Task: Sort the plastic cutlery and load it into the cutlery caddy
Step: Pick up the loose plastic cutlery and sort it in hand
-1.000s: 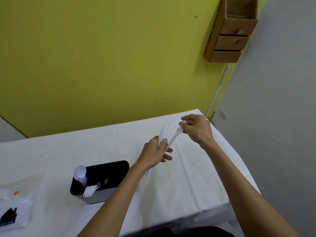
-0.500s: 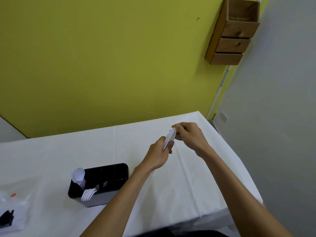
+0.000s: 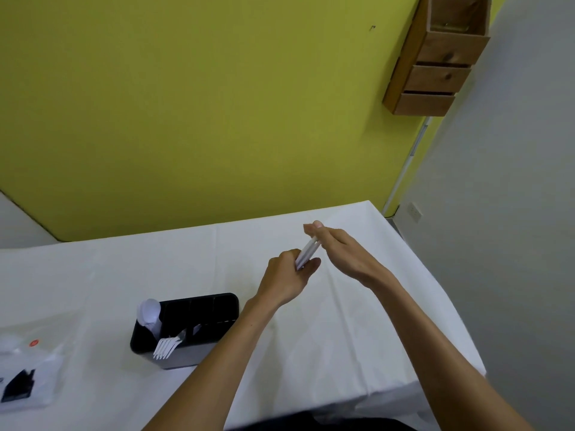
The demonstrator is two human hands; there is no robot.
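Observation:
My left hand (image 3: pixel 287 276) grips the lower end of a small bundle of white plastic cutlery (image 3: pixel 306 253), held over the middle of the white table. Which pieces they are I cannot tell. My right hand (image 3: pixel 343 255) is at the bundle's upper end, its fingers extended along and past the pieces and touching them. The black cutlery caddy (image 3: pixel 199 318) stands to the left on the table. White spoons (image 3: pixel 149 312) stick up from its left compartment. White forks (image 3: pixel 168 345) lean out over its front edge.
A white cloth covers the table (image 3: pixel 342 337). A clear plastic bag (image 3: pixel 28 374) with a black item and a red sticker lies at the left edge. The table's right edge drops off near a grey wall. A wooden drawer box (image 3: pixel 441 57) hangs on the yellow wall.
My right hand brought its white piece over to the ones in my left hand. The pieces are now together in one bundle and my right fingers have straightened.

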